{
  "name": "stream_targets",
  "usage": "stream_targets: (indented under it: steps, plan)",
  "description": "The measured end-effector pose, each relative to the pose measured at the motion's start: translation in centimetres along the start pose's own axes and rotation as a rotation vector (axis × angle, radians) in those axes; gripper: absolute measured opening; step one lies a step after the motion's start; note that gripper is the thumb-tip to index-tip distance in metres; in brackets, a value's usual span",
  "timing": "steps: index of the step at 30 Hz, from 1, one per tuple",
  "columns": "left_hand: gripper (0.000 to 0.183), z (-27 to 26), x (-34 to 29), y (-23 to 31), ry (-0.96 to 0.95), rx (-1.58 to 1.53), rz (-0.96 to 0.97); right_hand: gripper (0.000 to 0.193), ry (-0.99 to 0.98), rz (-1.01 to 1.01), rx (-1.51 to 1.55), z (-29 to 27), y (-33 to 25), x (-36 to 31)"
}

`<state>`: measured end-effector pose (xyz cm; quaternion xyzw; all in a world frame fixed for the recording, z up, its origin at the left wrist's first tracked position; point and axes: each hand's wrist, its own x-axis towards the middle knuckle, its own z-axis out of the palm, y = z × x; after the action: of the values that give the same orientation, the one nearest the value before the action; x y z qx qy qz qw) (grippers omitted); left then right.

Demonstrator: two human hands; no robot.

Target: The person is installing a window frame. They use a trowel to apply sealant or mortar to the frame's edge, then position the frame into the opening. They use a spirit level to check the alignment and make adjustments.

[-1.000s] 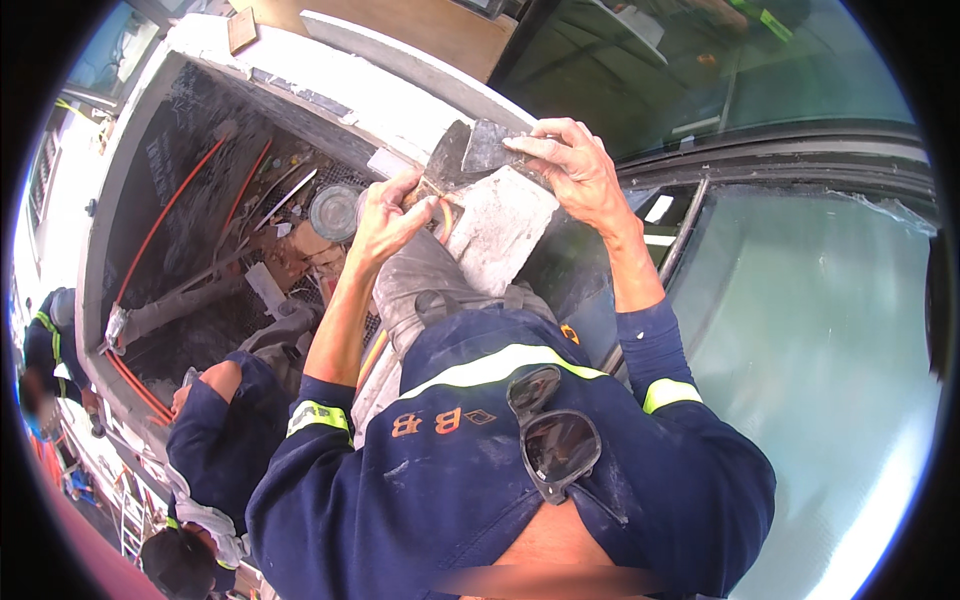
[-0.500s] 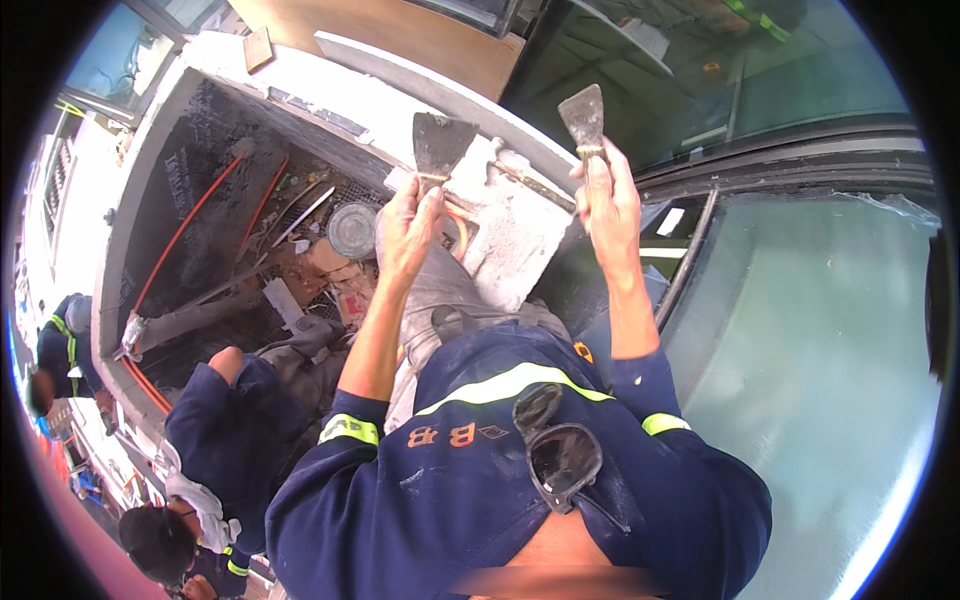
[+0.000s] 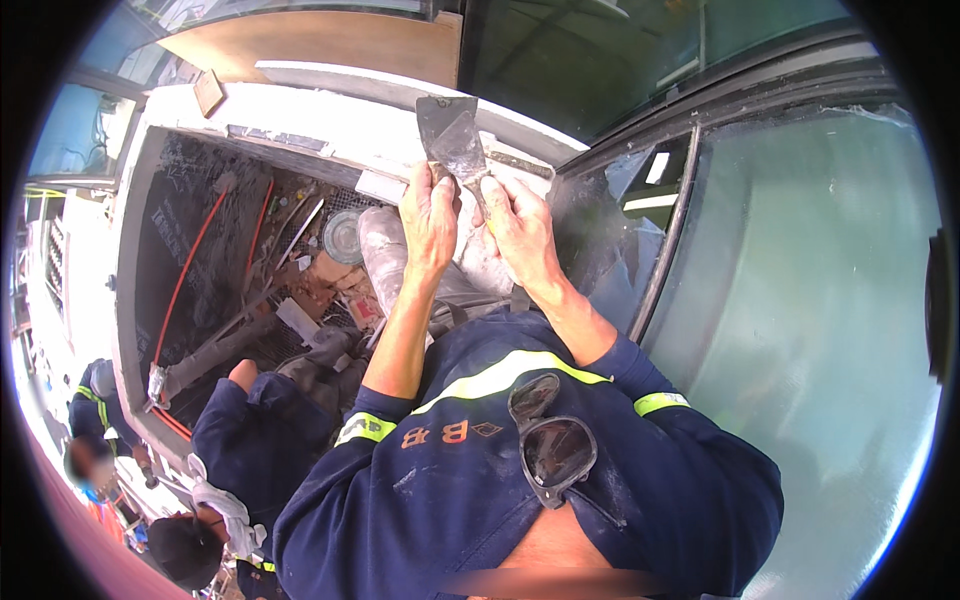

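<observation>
Holding two overlapping scrapers (image 3: 452, 132), two hands (image 3: 430, 225)

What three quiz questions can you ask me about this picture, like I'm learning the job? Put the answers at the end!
1. Pick one: what do the left hand and right hand hold up?
A) hammers
B) flat-bladed scrapers
C) paint rollers

2. True or false: sunglasses hang on the front of the person's shirt.

3. Fill in the gap: the shirt is dark ____, with bright yellow bands.

Key:
1. B
2. True
3. blue
</observation>
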<state>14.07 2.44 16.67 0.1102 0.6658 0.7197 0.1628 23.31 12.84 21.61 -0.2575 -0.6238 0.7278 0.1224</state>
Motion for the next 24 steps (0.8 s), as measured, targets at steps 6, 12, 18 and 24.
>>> stream_targets:
  steps: [6, 12, 18, 24]
  plan:
    - [0.014, 0.2, -2.0, -1.1, -0.107, 0.409, 0.134, 0.029, -0.013, -0.076, 0.083, -1.0, -2.1, 0.5]
    - [0.013, 1.2, -0.9, -0.8, 0.115, 0.037, 0.072, 0.032, -0.007, -0.043, 0.159, -1.4, -2.7, -0.2]
    - [0.010, 0.8, 0.3, 0.3, 0.076, 0.040, 0.095, 0.033, -0.041, -0.020, 0.155, -1.0, -1.2, 0.9]
    - [0.008, -0.1, -1.2, 0.1, 0.044, 0.265, 0.107, 0.032, -0.014, 0.067, 0.094, -1.6, -1.5, 0.5]
